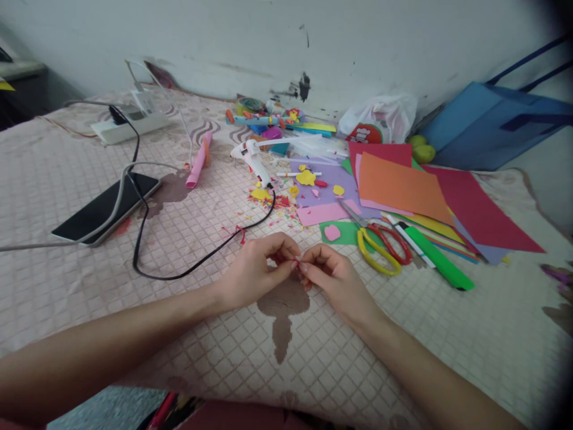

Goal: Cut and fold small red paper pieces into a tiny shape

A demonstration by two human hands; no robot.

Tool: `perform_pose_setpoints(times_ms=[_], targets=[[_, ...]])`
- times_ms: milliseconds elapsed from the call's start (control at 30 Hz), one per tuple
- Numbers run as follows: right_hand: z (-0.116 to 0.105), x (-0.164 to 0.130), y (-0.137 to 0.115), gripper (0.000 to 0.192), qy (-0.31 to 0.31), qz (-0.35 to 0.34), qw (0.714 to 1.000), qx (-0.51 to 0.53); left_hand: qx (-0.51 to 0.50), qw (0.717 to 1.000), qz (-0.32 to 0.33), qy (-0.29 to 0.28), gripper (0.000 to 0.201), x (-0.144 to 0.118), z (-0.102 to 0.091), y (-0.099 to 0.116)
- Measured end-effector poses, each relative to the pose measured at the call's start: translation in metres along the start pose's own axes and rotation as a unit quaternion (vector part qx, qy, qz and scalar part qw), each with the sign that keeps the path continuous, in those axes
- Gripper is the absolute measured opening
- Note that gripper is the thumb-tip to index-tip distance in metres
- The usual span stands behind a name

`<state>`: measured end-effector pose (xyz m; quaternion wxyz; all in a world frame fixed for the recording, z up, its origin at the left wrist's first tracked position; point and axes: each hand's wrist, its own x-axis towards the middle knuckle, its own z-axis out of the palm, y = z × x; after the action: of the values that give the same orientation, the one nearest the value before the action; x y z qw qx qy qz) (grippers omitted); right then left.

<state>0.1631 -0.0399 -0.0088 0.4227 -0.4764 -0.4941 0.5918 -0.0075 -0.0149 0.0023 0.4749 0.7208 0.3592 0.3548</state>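
Note:
My left hand and my right hand meet above the middle of the patterned tablecloth. Both are closed in a pinch on a small, thin red piece; the fingertips mostly cover it, so its kind does not show. Just beyond the left hand, thin red scraps lie by a black cord. Beyond the right hand is a green sheet bearing a pink cut-out. Scissors with yellow handles and others with red handles lie to its right.
A white glue gun rests among colourful clippings. Its black cord loops leftwards near a dark tablet-like device and a power strip. Coloured sheets, a green cutter and a blue bag occupy the right.

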Motion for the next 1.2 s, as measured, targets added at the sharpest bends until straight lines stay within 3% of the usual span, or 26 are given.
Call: perform_pose_setpoints(times_ms=[400, 867, 1200], targets=[[0.0001, 0.0017, 0.0008, 0.006, 0.008, -0.015, 1.0, -0.027, -0.099, 0.989, -0.098, -0.04, 0.007, 0.007, -0.0038, 0.0003], [-0.0001, 0.0008, -0.0009, 0.008, -0.012, -0.005, 1.0, -0.016, -0.071, 0.994, -0.082, -0.008, 0.006, 0.0061, -0.0025, 0.0034], [0.0007, 0.0009, 0.0, 0.007, -0.024, -0.016, 0.999, -0.022, -0.1, 0.99, -0.098, -0.03, 0.008, 0.0056, -0.0017, 0.0022]])
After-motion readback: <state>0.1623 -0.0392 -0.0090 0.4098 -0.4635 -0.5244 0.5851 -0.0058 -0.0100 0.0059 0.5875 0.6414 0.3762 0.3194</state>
